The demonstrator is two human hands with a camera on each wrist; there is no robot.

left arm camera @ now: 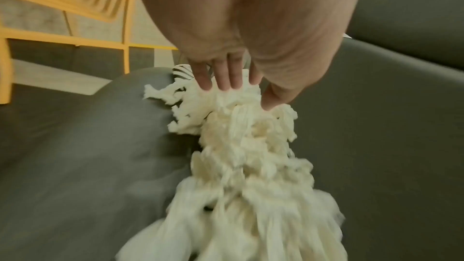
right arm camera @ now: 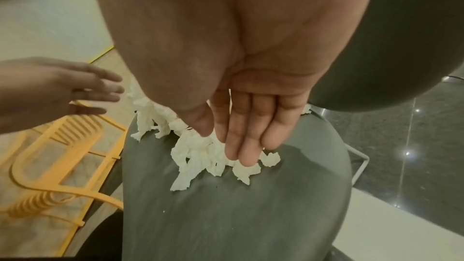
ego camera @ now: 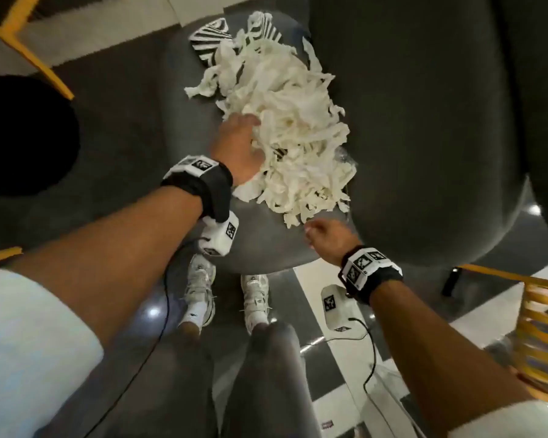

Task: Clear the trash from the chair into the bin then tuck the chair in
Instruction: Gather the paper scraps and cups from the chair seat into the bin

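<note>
Gathering the paper shreds on the chair seat: left hand and right hand, both spread and empty, should scoop inward from opposite edges.

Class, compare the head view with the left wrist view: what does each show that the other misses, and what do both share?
Only the head view shows the right hand near the pile's edge, the white shoes and the black bin. Only the left wrist view shows the left hand's fingertips straight on the paper. Both show the shredded paper pile on the grey chair seat.
</note>
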